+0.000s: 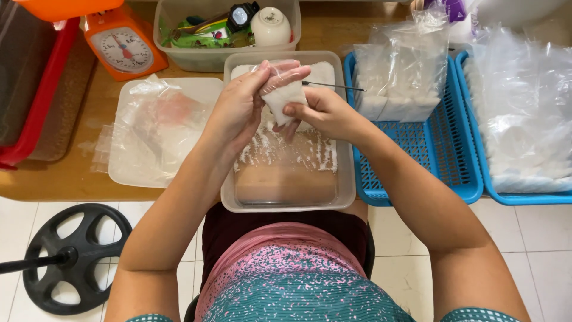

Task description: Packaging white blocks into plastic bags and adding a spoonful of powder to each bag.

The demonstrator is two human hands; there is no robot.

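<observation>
Person seated at a low wooden table [77, 173]; white tiled floor [536, 238] below, near edge of table running left to right.

Both hands raised over a clear rectangular plastic container [286, 197] directly in front of the body. Left hand [238, 107]: fingers closed around the top of a small clear plastic bag [285, 98] holding a white block, possibly a soft cake or sweet; the view is too coarse to say which. Right hand [325, 112]: fingers pinched on the lower side of the same bag, thumb on its front. Bag is in the air, just above the far half of the container. A thin dark skewer [333, 87] juts out to the right from behind the hands.

Container floor: white powdery streaks across the middle, more white pieces at the far end, near end bare.

Surroundings on the table:
- left, white tray [205, 89] with crumpled clear plastic on it;
- far left, orange kitchen scale [124, 48], beside a red bin [36, 107];
- behind, clear tub [179, 56] with a wristwatch and a white cup;
- right, two blue slotted baskets [441, 149] with filled clear bags.

Black wheel-shaped stand base [74, 256] on the floor, lower left.
</observation>
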